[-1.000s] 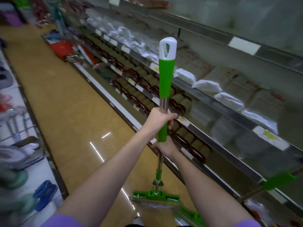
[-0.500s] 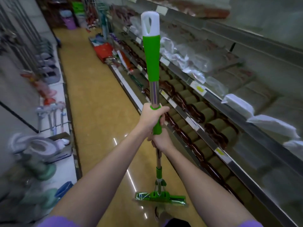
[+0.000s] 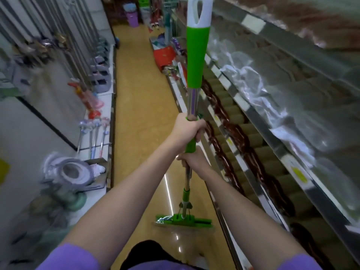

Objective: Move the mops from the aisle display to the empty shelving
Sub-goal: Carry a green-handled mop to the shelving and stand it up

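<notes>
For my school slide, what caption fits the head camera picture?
Both hands, left hand above right hand, carry a green mop upright down a shop aisle.

You're standing in a shop aisle — a household-goods store, by the stock. From about 1 to 4 o'clock run long metal shelves (image 3: 272,145) with price-label strips (image 3: 297,173) on their front edges, stacked with rows of brown-and-olive rolled goods (image 3: 235,133) and clear plastic-wrapped packs (image 3: 251,82). From 8 to 11 o'clock a white display (image 3: 106,106) carries long-handled cleaning tools (image 3: 93,133) standing upright, with round purple-grey and green bucket-like items (image 3: 72,174) lower down, too blurred to name exactly. A glossy tan floor (image 3: 140,114) stretches toward 12 o'clock, where more merchandise — a purple bin (image 3: 132,17), red packages (image 3: 165,55) — sits at the far end.
</notes>
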### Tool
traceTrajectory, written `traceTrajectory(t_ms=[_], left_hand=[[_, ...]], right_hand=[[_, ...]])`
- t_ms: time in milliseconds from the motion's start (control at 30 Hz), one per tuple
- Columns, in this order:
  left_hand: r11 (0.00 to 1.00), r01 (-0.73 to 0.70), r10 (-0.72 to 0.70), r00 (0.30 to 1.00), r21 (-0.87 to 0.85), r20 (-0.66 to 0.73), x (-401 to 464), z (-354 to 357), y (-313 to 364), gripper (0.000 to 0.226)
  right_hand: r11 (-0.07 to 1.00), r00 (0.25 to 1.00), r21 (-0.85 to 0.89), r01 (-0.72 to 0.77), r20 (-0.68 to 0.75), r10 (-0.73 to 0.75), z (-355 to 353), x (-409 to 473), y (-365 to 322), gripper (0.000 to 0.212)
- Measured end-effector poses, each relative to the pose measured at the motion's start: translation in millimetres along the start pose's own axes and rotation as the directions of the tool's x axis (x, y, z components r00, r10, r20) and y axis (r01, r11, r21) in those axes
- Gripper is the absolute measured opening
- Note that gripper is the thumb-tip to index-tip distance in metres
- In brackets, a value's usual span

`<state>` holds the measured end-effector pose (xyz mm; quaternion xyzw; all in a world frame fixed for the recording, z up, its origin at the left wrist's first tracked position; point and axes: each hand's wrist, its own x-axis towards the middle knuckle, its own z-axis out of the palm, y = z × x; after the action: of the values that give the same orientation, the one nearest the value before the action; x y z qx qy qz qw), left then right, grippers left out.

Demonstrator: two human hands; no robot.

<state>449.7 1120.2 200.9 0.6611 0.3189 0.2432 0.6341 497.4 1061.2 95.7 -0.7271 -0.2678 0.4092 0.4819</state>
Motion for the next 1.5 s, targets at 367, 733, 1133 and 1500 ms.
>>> traceTrajectory(t_ms=[367, 733, 1133, 1500], left_hand=[[0.997, -0.050, 0.042, 0.988, -0.053, -0.151, 206.5, -139.8, -4.9, 0.033], [0.993, -0.109, 0.098, 0.976, -0.049, -0.196, 420.1, -289.5, 37.9, 0.039], [0.993, -0.117, 0.110, 0.936, -0.001, -0.335, 695.5, -379.6, 47.6, 0.044], [0.994, -0.107, 0.106, 0.912, 0.019, -0.396, 916.1, -440.5, 95.5, 0.039]], right_hand=[[0.988, 0.984, 0.000, 0.153, 0.097, -0.152, 87.6, 218.0, -98.6, 0.018], [0.974, 0.968, 0.053, 0.219, 0.118, -0.223, 170.8, 434.1, -235.0, 0.024], [0.953, 0.946, 0.168, 0.252, 0.165, -0.280, 205.8, 712.1, -332.3, 0.034], [0.960, 0.941, 0.136, 0.244, 0.207, -0.269, 204.5, 924.0, -444.5, 0.019]])
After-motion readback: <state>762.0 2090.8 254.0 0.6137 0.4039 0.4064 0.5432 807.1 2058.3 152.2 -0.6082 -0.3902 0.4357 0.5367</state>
